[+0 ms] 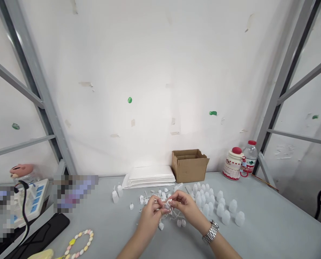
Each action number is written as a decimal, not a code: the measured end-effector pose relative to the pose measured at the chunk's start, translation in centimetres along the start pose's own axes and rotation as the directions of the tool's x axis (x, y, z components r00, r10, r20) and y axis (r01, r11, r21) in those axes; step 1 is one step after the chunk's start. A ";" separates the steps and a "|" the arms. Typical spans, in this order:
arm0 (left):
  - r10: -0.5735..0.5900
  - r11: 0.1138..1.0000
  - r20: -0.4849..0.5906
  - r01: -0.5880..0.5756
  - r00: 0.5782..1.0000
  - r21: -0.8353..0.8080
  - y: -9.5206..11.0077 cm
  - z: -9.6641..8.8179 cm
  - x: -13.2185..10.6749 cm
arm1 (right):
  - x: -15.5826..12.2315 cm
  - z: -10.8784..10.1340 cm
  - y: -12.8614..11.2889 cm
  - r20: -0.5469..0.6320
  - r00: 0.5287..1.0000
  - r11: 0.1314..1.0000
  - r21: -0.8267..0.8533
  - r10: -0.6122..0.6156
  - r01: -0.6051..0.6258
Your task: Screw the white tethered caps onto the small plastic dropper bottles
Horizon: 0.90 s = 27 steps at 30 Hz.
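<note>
grip (184, 202) on white piece (167, 204), bottle-label (248, 163) blurred

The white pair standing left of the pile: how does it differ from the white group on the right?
The left pair has thin tips on top; the right group shows domed tops. The left pair is two pieces, the right group many. Both stand on the grey table.

White wall (149, 54) back there, pretty scuffed, with old tape scraps (85, 84) and green spots (129, 100) on it. Grey metal frames (55, 124) flank the grey tabletop (273, 226).
</note>
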<state>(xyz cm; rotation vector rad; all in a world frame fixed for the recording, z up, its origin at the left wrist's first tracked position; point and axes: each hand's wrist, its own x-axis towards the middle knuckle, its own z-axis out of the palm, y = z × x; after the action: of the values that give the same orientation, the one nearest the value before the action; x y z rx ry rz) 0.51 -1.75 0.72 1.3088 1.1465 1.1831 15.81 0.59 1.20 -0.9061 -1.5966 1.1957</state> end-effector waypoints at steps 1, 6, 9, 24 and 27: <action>0.012 1.000 0.003 -0.012 1.000 0.022 -0.1 -0.1 0.0 | -0.1 0.2 0.0 -0.015 1.000 0.998 -0.058 -0.014 0.013; 0.223 0.914 0.019 -0.216 0.975 0.344 -0.8 -0.7 -0.4 | -1.0 0.5 -0.1 0.000 0.998 0.892 -0.448 -0.063 0.056; 0.332 0.808 0.056 -0.315 0.941 0.498 -1.0 -0.8 -0.6 | -1.2 0.7 0.0 0.015 0.991 0.722 -0.684 -0.131 0.106; 0.256 0.866 0.039 -0.247 0.966 0.435 -0.9 -0.7 -0.5 | -1.1 0.1 -1.2 0.041 0.995 0.896 -0.433 -0.096 0.104; 0.230 0.902 0.014 -0.219 0.973 0.372 -1.3 -0.8 -0.1 | -1.0 -0.3 -1.8 0.100 0.989 0.913 -0.385 -0.105 0.136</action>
<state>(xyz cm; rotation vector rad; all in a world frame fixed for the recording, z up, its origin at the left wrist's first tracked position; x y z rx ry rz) -0.34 -1.76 -0.51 1.7560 1.3130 1.1895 16.37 -0.74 2.71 -1.0014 -1.9677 0.8463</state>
